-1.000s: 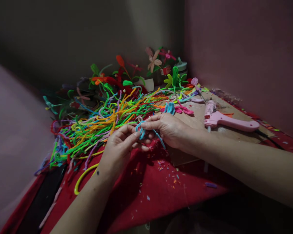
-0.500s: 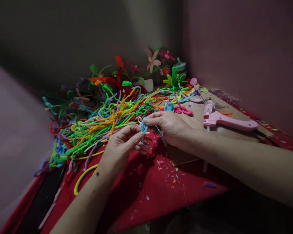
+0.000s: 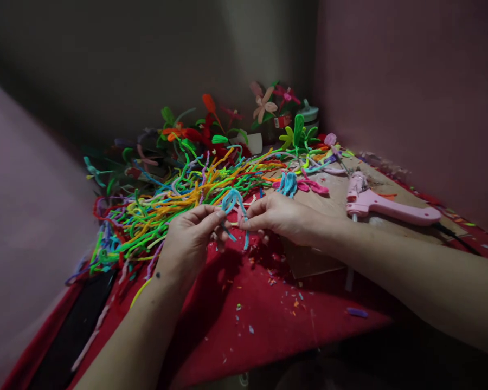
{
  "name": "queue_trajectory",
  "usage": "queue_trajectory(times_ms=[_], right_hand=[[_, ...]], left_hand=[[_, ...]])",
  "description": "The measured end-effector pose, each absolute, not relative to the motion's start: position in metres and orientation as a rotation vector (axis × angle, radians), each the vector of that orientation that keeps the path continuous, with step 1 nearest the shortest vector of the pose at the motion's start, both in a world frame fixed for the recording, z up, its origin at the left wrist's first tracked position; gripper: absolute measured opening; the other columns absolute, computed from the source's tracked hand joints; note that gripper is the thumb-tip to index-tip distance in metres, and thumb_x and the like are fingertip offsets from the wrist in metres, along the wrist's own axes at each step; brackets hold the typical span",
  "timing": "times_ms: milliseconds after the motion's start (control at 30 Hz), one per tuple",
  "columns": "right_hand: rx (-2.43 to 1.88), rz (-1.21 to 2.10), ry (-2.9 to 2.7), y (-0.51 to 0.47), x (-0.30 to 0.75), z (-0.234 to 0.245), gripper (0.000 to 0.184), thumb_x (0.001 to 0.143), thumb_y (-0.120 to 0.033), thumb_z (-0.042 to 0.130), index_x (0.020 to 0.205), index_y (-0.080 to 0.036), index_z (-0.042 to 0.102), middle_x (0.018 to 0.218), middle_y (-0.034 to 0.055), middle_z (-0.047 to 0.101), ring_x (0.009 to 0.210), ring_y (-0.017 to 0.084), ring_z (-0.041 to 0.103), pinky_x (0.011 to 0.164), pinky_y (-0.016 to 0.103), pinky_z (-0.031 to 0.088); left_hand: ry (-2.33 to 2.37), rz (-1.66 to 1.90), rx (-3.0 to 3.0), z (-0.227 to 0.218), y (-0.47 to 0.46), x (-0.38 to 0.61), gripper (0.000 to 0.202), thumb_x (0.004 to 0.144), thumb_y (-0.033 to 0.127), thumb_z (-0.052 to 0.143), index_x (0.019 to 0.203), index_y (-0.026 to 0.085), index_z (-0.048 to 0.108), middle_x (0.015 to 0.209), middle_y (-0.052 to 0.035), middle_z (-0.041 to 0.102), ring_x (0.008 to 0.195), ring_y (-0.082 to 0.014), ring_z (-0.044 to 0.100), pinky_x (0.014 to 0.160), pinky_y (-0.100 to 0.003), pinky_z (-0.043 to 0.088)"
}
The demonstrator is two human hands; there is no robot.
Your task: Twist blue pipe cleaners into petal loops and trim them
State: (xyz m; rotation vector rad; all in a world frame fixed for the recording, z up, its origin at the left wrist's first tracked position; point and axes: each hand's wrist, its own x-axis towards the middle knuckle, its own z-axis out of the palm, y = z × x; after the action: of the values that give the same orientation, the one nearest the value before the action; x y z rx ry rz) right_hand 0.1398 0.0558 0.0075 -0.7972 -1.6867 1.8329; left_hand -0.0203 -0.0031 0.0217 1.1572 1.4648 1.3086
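Observation:
My left hand [image 3: 189, 238] and my right hand [image 3: 282, 216] meet over a red cloth [image 3: 276, 314], both pinching one blue pipe cleaner [image 3: 232, 201]. The pipe cleaner is bent into upright loops between my fingertips, with a loose end hanging down toward the cloth. Just behind my hands lies a big tangled heap of pipe cleaners [image 3: 174, 200] in green, orange, yellow and purple.
A pink glue gun [image 3: 384, 205] rests on a cardboard sheet [image 3: 337, 195] to the right, its cord running off right. Finished blue and pink petal pieces [image 3: 299, 184] lie on the cardboard. Pipe-cleaner flowers [image 3: 264, 105] stand in the back corner. Small cut scraps dot the cloth.
Both hands have lifted slightly and drawn a little apart, and the blue pipe cleaner now stands up in open loops between them. The camera view has shifted slightly.

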Motion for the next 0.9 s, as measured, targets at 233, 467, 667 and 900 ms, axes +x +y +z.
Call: queue_trajectory(times_ms=[233,467,667,900], right_hand=[[-0.548,1.83,-1.293,0.054,0.135,0.004,0.011,0.077,-0.022,0.063,0.071,-0.015,0.056,0.064,0.0008,0.064,0.052,0.01,0.059,0.057,0.026,0.05],[-0.661,1.259,-1.585,0.045,0.137,0.007,0.016,0.08,-0.023,0.058,0.066,-0.016,0.055,0.063,0.0001,0.06,0.057,0.01,0.054,0.057,0.024,0.044],[-0.68,0.955,-1.767,0.037,0.137,0.002,0.016,0.08,-0.022,0.057,0.065,-0.017,0.056,0.058,-0.0026,0.051,0.056,0.009,0.044,0.056,0.024,0.035],[-0.707,1.298,-1.671,0.046,0.134,-0.005,0.021,0.075,-0.022,0.06,0.055,-0.016,0.056,0.055,-0.0017,0.053,0.055,0.009,0.046,0.054,0.024,0.035]], left_hand=[[1.508,1.353,1.322,0.017,-0.004,-0.02,0.012,0.069,0.025,0.067,0.071,0.015,0.061,0.051,0.0028,0.059,0.042,-0.0089,0.052,0.041,-0.019,0.042],[1.628,1.302,1.465,0.017,-0.009,-0.007,0.011,0.073,0.024,0.062,0.067,0.016,0.058,0.05,0.0036,0.057,0.041,-0.0081,0.049,0.04,-0.019,0.042],[1.647,1.302,1.445,0.015,-0.011,-0.004,0.013,0.071,0.026,0.064,0.066,0.016,0.058,0.049,0.0033,0.058,0.039,-0.0096,0.051,0.039,-0.02,0.044],[1.645,1.297,1.495,0.009,-0.012,-0.002,0.012,0.073,0.027,0.064,0.07,0.015,0.061,0.054,0.0024,0.06,0.044,-0.0099,0.054,0.045,-0.021,0.045]])
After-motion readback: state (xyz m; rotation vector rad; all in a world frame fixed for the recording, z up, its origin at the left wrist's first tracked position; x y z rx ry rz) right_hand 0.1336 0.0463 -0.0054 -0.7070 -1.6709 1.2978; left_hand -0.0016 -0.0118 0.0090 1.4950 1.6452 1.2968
